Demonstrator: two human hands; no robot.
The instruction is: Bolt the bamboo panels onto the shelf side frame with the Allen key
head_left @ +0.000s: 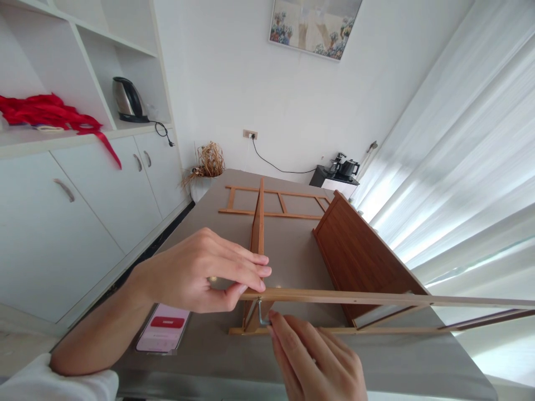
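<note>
A long wooden ladder-like frame (317, 296) stands on edge along the near side of the table. My left hand (204, 267) is closed over its left end, where a narrow wooden board (259, 223) meets it and runs away from me. In the fingertips of my right hand (320, 356) is a bent metal hex key (261, 314), its upper end at the frame's top rail just below my left fingers. A fastener under the key's tip is too small to make out. Farther right, a wide brown wooden panel (363, 250) also meets the frame.
A second wooden frame (284, 203) lies flat at the far side of the grey table (292, 253). Near my left forearm lies a lit phone (163, 328). White cabinets (92, 195) stand left, curtains (468, 167) hang right.
</note>
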